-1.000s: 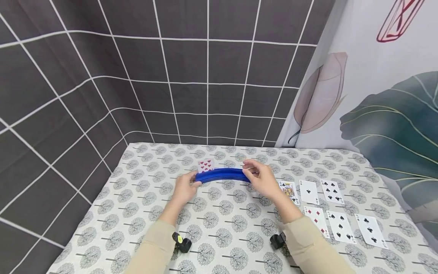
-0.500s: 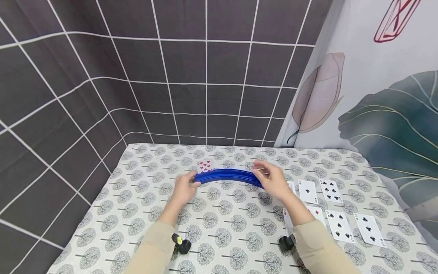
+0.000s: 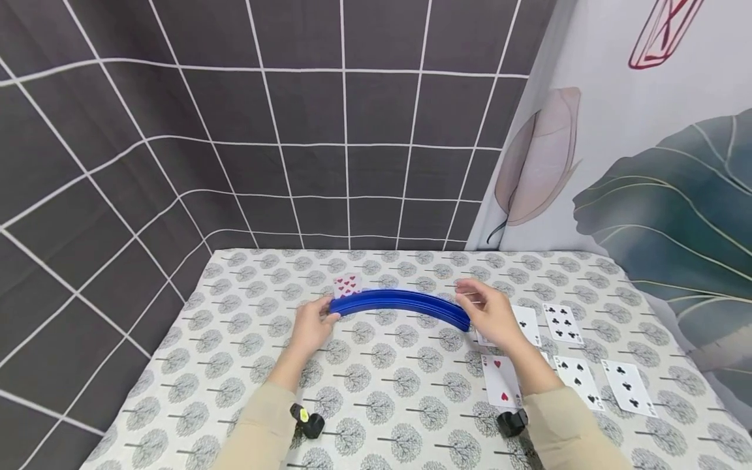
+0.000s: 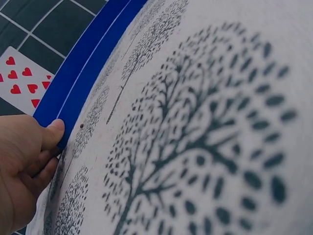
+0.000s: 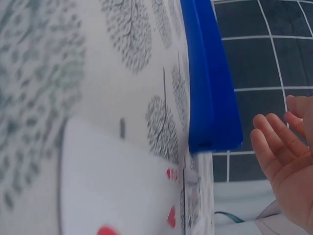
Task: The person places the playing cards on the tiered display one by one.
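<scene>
A blue curved card holder [image 3: 405, 300] lies on the patterned cloth, bowing away from me. My left hand [image 3: 311, 326] grips its left end, the thumb [image 4: 56, 128] pressing on the near side. A hearts playing card [image 3: 348, 285] stands upright in the holder beside that hand. My right hand [image 3: 490, 316] hovers just past the holder's right end, fingers relaxed and loosely bent. In the right wrist view a gap separates the fingers [image 5: 276, 142] from the holder [image 5: 212, 83]. Below that hand lies a card with two red hearts [image 3: 499, 385].
Several playing cards lie face up at the right, including a six of clubs [image 3: 563, 323], a five of spades [image 3: 578, 378] and a three of clubs [image 3: 630, 386]. My right hand and forearm partly cover others. A dark gridded curtain [image 3: 376, 170] hangs behind the table.
My right hand has slid right along the holder and come off its right end, which now shows. The two-hearts card has come into sight. My left hand keeps its grip.
</scene>
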A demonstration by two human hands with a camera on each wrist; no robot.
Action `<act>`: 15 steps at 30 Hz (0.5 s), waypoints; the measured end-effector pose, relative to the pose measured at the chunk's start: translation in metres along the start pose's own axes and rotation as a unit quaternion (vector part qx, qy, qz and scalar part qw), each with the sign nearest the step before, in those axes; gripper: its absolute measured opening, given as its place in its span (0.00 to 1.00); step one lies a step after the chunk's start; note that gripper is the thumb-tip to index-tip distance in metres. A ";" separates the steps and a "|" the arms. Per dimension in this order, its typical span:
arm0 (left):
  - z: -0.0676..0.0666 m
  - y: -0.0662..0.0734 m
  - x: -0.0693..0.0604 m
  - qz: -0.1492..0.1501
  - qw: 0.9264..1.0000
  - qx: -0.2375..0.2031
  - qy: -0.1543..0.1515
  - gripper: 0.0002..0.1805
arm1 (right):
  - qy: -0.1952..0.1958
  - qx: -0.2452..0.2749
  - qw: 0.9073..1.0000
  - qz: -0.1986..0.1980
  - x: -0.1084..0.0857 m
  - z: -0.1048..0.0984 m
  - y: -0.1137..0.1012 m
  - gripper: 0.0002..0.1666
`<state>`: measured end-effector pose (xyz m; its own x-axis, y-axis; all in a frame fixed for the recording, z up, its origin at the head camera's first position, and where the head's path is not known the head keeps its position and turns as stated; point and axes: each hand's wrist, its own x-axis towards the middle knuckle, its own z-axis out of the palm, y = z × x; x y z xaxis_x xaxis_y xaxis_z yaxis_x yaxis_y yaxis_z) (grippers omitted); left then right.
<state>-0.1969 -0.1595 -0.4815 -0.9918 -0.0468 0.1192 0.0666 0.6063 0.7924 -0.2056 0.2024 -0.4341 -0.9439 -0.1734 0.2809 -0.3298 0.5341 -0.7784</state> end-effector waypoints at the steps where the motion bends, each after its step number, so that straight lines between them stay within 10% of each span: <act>1: 0.000 -0.001 0.000 0.001 1.000 -0.001 0.000 0.26 | 0.000 0.000 1.000 0.001 -0.001 -0.001 0.001 0.18; 15: -0.002 0.001 -0.001 0.004 1.000 -0.019 0.000 0.24 | 0.015 -0.013 1.000 0.019 -0.013 -0.018 0.014 0.20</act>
<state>-0.1956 -0.1603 -0.4802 -0.9911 -0.0417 0.1265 0.0795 0.5768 0.8130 -0.1977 0.2274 -0.4387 -0.9546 -0.1274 0.2693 -0.2933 0.5605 -0.7744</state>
